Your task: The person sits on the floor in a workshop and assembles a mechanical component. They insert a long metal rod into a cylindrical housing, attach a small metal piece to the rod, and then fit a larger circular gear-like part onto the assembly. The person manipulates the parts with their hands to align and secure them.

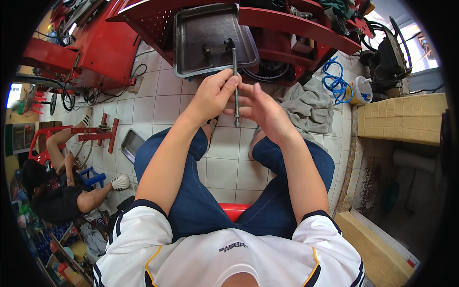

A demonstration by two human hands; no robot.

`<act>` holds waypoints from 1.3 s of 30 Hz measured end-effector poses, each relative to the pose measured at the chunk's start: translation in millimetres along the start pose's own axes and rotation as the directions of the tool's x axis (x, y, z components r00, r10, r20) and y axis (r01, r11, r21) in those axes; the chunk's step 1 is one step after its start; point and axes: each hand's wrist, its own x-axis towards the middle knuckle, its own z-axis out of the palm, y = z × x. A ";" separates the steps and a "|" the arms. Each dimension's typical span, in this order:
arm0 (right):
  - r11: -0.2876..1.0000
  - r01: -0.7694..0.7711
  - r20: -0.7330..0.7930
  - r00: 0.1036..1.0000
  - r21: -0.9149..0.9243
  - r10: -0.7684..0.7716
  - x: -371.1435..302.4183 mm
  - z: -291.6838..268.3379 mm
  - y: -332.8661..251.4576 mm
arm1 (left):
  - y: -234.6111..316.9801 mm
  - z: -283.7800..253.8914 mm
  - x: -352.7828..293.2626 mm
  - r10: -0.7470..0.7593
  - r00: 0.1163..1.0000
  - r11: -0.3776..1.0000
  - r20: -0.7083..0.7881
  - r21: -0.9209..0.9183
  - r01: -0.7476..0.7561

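A seated person holds a long metal rod (pixel 235 83) upright between both hands above a white tiled floor (pixel 224 167). The left hand (pixel 213 95) pinches the rod's upper part, thumb and fingertips pressed onto the shaft, wrist bent inward. The right hand (pixel 262 109) grips lower down, where a small nut-like piece sits near the rod's bottom end; its index finger is raised and the others curl loosely around the shaft. The rod is thin, straight, dull grey and appears threaded, though the fine detail is too small to tell. Both bare forearms rise from the lower edge, converging over knees in blue jeans. Just beyond the rod's top lies a shallow grey metal tray (pixel 191 43) holding dark parts, at the edge of a red frame (pixel 306 28). A crumpled grey cloth (pixel 311 107) lies on the floor right of the hands.
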 end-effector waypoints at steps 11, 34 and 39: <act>0.994 -0.012 -0.037 0.999 -0.106 0.008 3.7 -10.7 5.0 | 0.9 0.8 -0.7 -0.029 0.999 1.000 -0.016 -0.005 0.029; 0.947 0.013 -0.187 0.979 -0.321 -0.078 0.2 -22.8 -7.9 | -2.2 -1.2 1.7 -0.050 0.999 0.999 0.010 0.010 0.050; 0.990 0.034 -0.055 0.998 -0.136 -0.042 1.0 -3.6 8.5 | -8.3 2.2 -0.9 -0.025 1.000 1.000 -0.017 -0.004 0.025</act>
